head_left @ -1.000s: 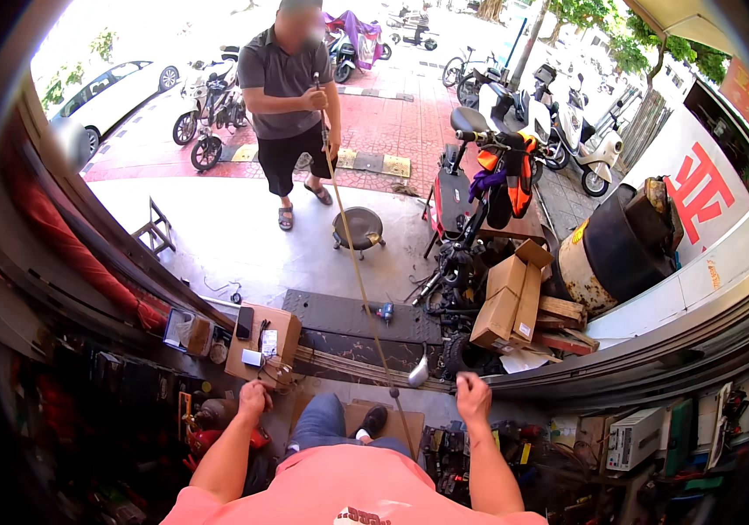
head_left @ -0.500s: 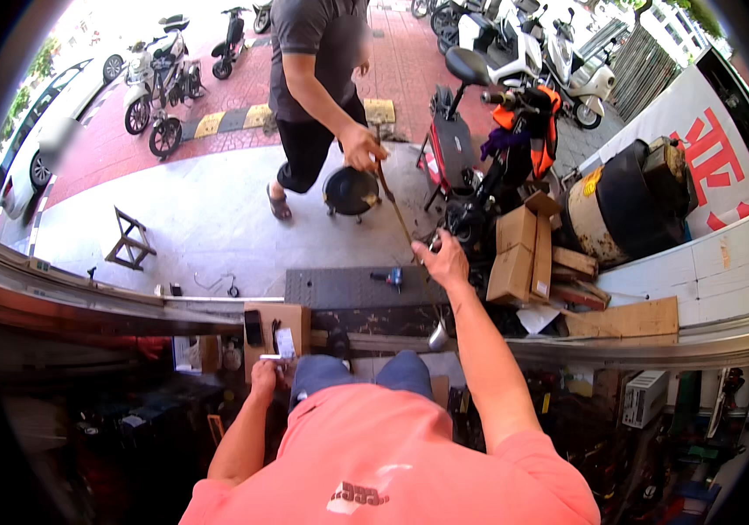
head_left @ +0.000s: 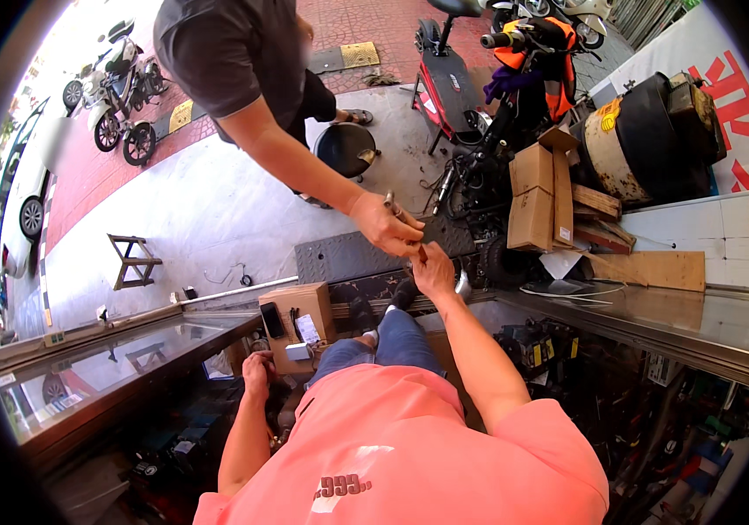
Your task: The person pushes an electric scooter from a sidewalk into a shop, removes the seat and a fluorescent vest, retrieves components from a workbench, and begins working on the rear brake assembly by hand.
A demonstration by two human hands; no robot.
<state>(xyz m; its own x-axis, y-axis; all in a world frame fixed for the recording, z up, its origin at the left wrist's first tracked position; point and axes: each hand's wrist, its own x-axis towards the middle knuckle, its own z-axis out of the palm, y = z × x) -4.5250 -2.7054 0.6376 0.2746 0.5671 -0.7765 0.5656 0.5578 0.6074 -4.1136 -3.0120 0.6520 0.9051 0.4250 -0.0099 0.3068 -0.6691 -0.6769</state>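
The fingers of the right hand point(head_left: 432, 269) are drawn together around a small object that is too small to make out, and they touch the other person's hand point(head_left: 385, 224), which pinches a thin metal piece point(head_left: 390, 203) at its top. Half a second ago the right hand was raised further out, near a long rod; now it sits lower and closer, meeting that hand just past the worktop point(head_left: 654, 324). The left hand point(head_left: 258, 372) hangs low beside the cardboard box point(head_left: 297, 319), fingers curled; whether they grip anything I cannot tell. It was at about the same spot before.

The worktop's metal edge runs right of the right hand, with a glass case point(head_left: 121, 367) on the left. Beyond lie a black ramp mat point(head_left: 339, 255) and open pale pavement point(head_left: 208, 210); stacked cartons point(head_left: 542, 197) and a red scooter point(head_left: 444, 83) crowd the right.
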